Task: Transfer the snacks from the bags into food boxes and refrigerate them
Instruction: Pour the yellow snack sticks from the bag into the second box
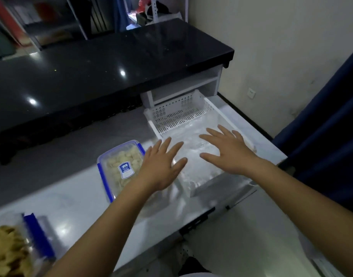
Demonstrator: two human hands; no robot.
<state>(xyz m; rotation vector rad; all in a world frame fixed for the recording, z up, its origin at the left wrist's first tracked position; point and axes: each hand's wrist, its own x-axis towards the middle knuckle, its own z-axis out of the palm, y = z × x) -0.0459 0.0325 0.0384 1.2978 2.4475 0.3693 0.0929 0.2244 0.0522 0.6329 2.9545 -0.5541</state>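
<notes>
A lidded clear food box (119, 168) with blue clips, full of pale snacks, lies on the white chest freezer top (75, 198). My left hand (161, 166) hovers just right of it, fingers spread, holding nothing. My right hand (229, 148) is spread flat over the open freezer compartment, above a frosty clear plastic bag (193, 148). A white perforated basket (181, 112) sits at the far end of the opening. A second food box (13, 248) with golden snacks and a blue clip shows at the bottom left, blurred.
A black glossy counter (103, 64) runs behind the freezer, with a white shelf (191, 84) under its right end. A dark blue curtain (329, 140) hangs at right. A cream wall with a socket (251, 93) stands beyond. Cluttered shelves fill the far background.
</notes>
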